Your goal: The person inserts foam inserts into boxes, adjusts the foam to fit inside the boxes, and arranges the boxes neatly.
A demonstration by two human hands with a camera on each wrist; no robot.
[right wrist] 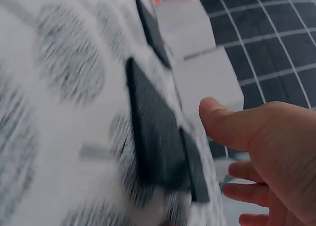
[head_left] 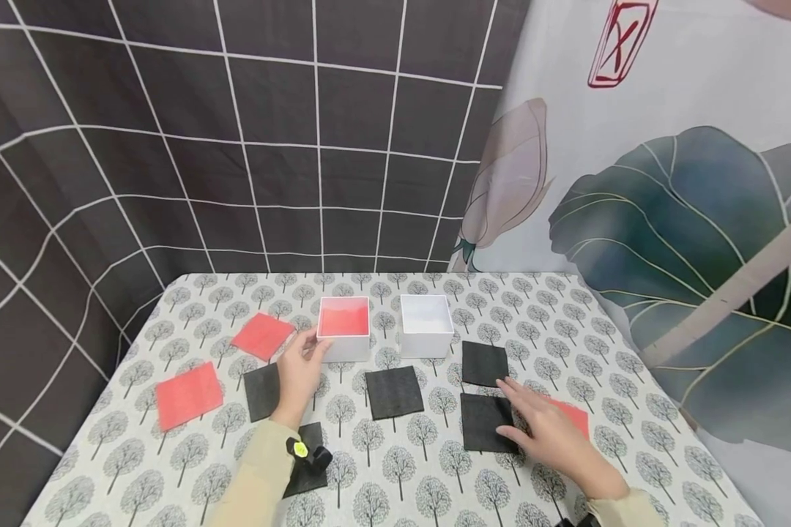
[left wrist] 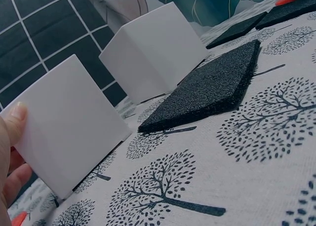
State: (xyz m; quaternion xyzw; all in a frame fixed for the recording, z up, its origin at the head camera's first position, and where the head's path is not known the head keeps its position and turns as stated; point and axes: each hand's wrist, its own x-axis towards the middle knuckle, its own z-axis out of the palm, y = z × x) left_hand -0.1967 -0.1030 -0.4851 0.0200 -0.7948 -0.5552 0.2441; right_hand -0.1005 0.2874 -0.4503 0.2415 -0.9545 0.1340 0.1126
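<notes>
My left hand [head_left: 299, 373] holds the near left corner of a white open box [head_left: 345, 348] whose inside shows red. In the left wrist view, the thumb [left wrist: 19, 118] presses the box's front face, with fingers at its side. To the right stands a second white box [head_left: 427, 344], white inside. My right hand [head_left: 546, 428] hovers with spread fingers by two black squares, a nearer one [head_left: 484, 428] and a farther one [head_left: 484, 364]. A red square [head_left: 575, 419] lies partly hidden behind that hand.
Another black square [head_left: 394, 393] lies before the boxes. Two red squares [head_left: 262, 335] [head_left: 189, 396] lie at the left. One black square [head_left: 260, 391] is partly covered by the left hand, another [head_left: 308, 468] by the wrist. A tree-print cloth [head_left: 402, 505] covers the table.
</notes>
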